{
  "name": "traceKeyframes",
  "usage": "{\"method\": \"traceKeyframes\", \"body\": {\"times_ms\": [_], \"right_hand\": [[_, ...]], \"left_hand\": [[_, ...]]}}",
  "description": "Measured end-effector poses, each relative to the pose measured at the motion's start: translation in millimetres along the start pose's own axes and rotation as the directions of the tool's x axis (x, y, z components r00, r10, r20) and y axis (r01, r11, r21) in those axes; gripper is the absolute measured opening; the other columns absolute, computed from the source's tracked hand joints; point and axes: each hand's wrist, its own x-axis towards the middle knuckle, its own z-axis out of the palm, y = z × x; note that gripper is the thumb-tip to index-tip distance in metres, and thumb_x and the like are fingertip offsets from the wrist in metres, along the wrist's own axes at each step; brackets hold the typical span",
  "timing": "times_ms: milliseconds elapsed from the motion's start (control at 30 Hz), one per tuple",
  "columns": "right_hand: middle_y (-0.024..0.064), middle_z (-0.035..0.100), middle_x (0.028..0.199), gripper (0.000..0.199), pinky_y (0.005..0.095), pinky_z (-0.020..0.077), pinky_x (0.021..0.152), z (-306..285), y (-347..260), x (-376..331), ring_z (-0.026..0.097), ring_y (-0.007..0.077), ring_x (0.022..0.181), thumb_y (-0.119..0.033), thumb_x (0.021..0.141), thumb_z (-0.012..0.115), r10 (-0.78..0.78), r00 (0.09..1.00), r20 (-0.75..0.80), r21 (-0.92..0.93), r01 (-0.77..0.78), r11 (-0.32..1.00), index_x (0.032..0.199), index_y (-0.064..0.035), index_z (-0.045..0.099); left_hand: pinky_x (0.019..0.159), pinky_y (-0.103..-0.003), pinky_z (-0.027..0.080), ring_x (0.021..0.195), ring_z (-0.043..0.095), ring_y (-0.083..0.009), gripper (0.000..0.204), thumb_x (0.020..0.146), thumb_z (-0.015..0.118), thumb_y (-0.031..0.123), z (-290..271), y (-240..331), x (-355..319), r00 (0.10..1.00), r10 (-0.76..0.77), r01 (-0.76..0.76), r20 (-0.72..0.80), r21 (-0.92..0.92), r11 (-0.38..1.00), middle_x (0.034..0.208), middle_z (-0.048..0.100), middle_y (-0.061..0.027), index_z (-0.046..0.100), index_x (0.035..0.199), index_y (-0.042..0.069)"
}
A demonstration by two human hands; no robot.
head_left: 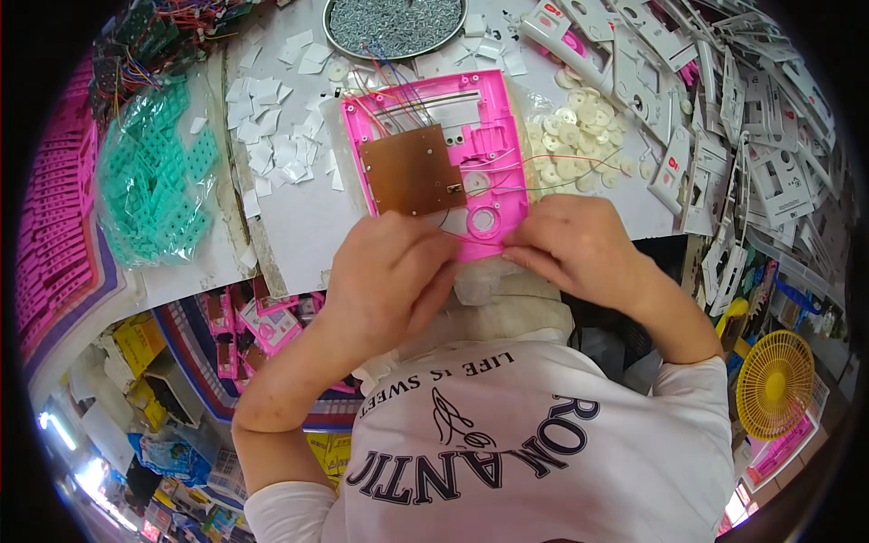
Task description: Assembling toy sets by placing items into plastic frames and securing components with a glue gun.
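A clear bag of teal plastic parts (154,181) is lying toward the left edge of the white table (299,226), and rows of pink plastic pieces (54,208) are stacking up beyond it at the far left. Small white paper squares (262,127) are scattering across the table between the bag and the middle. A round metal tray of grey screws (394,25) is sitting at the far edge. A clear bag of white round discs (579,136) is lying just right of the middle, and a heap of white plastic panels (751,136) with small red marks is covering the right end of the table. Below the near edge, yellow boxes (136,344) and pink packets (267,326) are crowding the floor, and a yellow fan (776,385) is standing at the lower right.

A pink plastic frame (489,154) is lying flat at the near edge of the table, with a brown circuit board (412,170) resting on its left half and thin coloured wires (398,95) running over its far side.

The left hand (389,276) is curling its fingers closed at the near left corner of the frame, just below the board; what it is pinching I cannot tell. The right hand (575,244) is closing its fingertips on a thin red wire (561,161) at the frame's near right corner, and the frame is lying just beyond both hands.
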Motion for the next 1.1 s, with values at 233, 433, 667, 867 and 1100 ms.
{"method": "traceKeyframes", "body": {"times_ms": [233, 433, 667, 867, 1100], "right_hand": [[0.006, 0.063, 0.074, 0.015, 0.0391, 0.0494, 0.056, 1.6, 3.3, 9.5, 0.062, 0.0282, 0.066, -0.014, 0.081, 0.08, -0.213, 0.975, 0.068, -0.09, 0.219, 0.972, 0.088, -0.0056, 0.07], [0.0052, 0.066, 0.077, 0.016, 0.0384, 0.052, 0.057, 16.3, 14.3, 0.3, 0.066, 0.0277, 0.07, -0.021, 0.085, 0.077, -0.151, 0.987, -0.061, 0.01, 0.152, 0.988, 0.09, -0.0086, 0.069], [0.0063, 0.063, 0.073, 0.015, 0.0372, 0.0483, 0.054, 5.7, 11.9, 9.9, 0.063, 0.0267, 0.067, -0.016, 0.082, 0.08, -0.11, 0.994, 0.023, -0.046, 0.111, 0.993, 0.09, -0.0077, 0.071], [0.0034, 0.06, 0.071, 0.024, 0.0342, 0.0442, 0.05, 27.4, 24.8, -9.0, 0.057, 0.0217, 0.059, -0.016, 0.076, 0.085, -0.315, 0.924, -0.218, -0.124, 0.294, 0.948, 0.094, -0.0075, 0.073], [0.0016, 0.061, 0.07, 0.029, 0.0322, 0.042, 0.049, 39.2, 38.7, -24.8, 0.054, 0.0185, 0.058, -0.019, 0.076, 0.087, -0.195, 0.935, -0.297, 0.012, 0.208, 0.978, 0.101, -0.0092, 0.077]], "left_hand": [[0.097, -0.046, 0.047, 0.094, 0.068, -0.0215, 0.031, 0.069, 0.082, 0.005, 7.5, 0.1, -32.8, 0.998, 0.054, -0.041, -0.036, 0.288, 0.957, 0.099, 0.071, -0.0011, 0.072, 0.097, 0.013], [0.102, -0.046, 0.042, 0.094, 0.069, -0.0199, 0.03, 0.069, 0.081, 0.006, 10.0, -10.1, -36.9, 0.997, 0.06, -0.05, -0.044, 0.209, 0.977, 0.097, 0.073, 0.0009, 0.073, 0.095, 0.015], [0.101, -0.047, 0.042, 0.093, 0.069, -0.0203, 0.03, 0.069, 0.08, 0.004, 5.2, -8.9, -34.8, 0.999, 0.041, -0.037, -0.02, 0.191, 0.981, 0.096, 0.072, 0.0011, 0.073, 0.096, 0.015], [0.102, -0.047, 0.04, 0.093, 0.069, -0.0206, 0.029, 0.07, 0.08, 0.003, 8.4, -9.4, -35.7, 0.999, 0.032, -0.025, -0.033, 0.176, 0.984, 0.095, 0.072, 0.0012, 0.073, 0.096, 0.015], [0.103, -0.047, 0.036, 0.097, 0.065, -0.0202, 0.038, 0.072, 0.082, 0.009, 9.1, 5.8, -27.1, 0.999, -0.016, 0.006, 0.045, 0.225, 0.974, 0.103, 0.069, 0.0005, 0.071, 0.108, 0.013]]}}
